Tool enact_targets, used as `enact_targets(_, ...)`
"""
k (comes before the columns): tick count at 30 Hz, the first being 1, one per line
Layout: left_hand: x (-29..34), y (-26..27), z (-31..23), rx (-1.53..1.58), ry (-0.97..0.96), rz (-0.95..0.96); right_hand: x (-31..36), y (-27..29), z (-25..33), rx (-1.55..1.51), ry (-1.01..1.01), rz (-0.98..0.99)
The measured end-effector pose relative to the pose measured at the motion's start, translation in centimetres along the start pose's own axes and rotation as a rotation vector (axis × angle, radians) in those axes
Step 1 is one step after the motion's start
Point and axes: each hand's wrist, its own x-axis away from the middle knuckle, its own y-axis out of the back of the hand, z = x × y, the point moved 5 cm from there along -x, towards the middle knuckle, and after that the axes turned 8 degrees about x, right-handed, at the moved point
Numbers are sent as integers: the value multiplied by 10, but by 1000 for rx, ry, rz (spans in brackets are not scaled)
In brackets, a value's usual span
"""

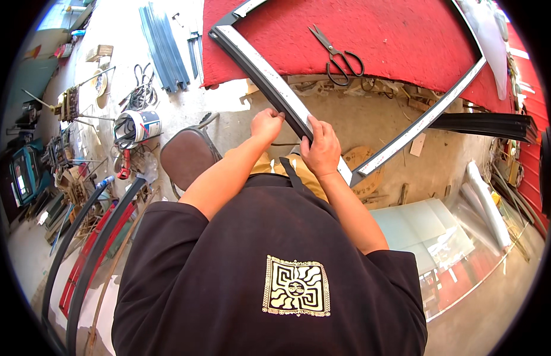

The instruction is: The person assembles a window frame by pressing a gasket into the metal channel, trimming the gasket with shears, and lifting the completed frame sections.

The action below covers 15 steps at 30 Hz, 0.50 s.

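Observation:
A large frame (pixel 275 86) with black edges and white-faced bars lies tilted across the red-covered table (pixel 394 41), one corner jutting out toward my body. My left hand (pixel 267 126) is closed at the black outer edge of its near-left bar, fingertips pinched together. What they pinch is too small to make out. Further along the same bar, my right hand (pixel 323 147) grips it, fingers lying over the white face and thumb at the black edge. Black-handled scissors (pixel 333 52) rest on the table inside the frame's outline, handles past the table's near edge.
A brown-seated chair (pixel 185 157) stands at my left, near a white bucket (pixel 148 126). Blue-grey profiles (pixel 163 47) lie at the far left. On the right, black profiles (pixel 489 124) stick out beside the table, and glass sheets (pixel 415 228) lie low near a rolled plastic film (pixel 488 204).

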Motion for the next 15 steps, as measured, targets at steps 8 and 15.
enact_targets(8,-3,0,4,46,-93,123,0,-1,-1,17,7,-5)
enact_targets(15,3,-8,5,-21,-121,121,1,-3,-2,11,7,-1)
